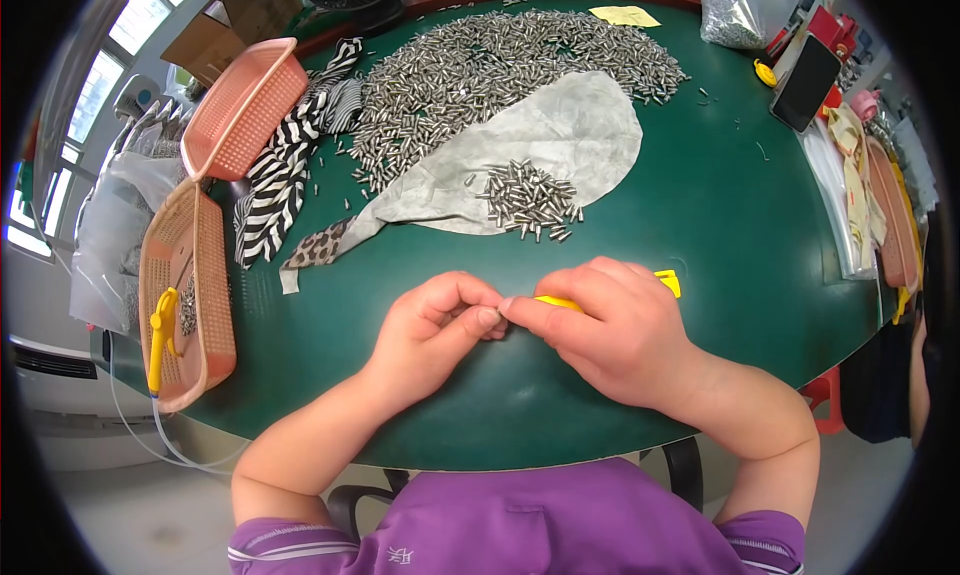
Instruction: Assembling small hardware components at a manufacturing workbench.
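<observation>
My right hand [625, 325] is closed round a slim yellow-handled tool [668, 282]. Its back end sticks out past my knuckles, and its tip is hidden at my left fingertips. My left hand [430, 330] is pinched shut, thumb against curled fingers; whatever it holds is too small or covered to name. Both hands meet above the near part of the green table. Just beyond them, a small heap of silvery metal pins [532, 199] lies partly on a grey-white cloth [575, 125]. A far larger pile of similar metal parts [480, 60] spreads behind the cloth.
On the left stand two pink plastic baskets [215, 305], the nearer one with a yellow air gun [162, 325] on its rim. Zebra-striped cloth [278, 175] lies beside them. To the right are a dark phone [806, 85], plastic bags [835, 205] and a glove [855, 175].
</observation>
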### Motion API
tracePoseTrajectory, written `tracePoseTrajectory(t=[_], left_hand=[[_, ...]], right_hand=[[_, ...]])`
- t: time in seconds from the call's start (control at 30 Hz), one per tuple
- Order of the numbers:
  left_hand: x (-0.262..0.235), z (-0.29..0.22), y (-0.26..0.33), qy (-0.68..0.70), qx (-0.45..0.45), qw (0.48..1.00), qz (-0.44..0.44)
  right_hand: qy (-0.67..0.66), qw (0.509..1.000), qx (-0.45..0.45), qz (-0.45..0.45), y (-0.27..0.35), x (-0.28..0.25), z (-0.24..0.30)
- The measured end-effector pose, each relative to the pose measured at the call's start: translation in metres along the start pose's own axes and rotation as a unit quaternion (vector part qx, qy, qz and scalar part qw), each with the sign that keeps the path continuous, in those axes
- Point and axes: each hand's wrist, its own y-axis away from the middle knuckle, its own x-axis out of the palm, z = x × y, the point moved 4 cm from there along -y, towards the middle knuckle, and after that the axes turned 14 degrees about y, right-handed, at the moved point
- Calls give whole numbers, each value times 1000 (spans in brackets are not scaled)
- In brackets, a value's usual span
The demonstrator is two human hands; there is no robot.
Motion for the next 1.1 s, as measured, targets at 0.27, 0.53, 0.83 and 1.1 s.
tracePoseTrajectory(t=[0.27,0.53,0.83,1.1], left_hand=[[1,0,0,26,7,1000,1],[-1,2,0,34,11,999,-6],[0,0,0,-18,3,1000,1],[0,0,0,6,3,1000,-9]], right_hand=[[-72,996,47,-4,1,2,-5],[-103,993,54,13,3,6,-6],[-12,1000,10,3,0,-1,0],[-27,999,32,-7,0,-2,-5]])
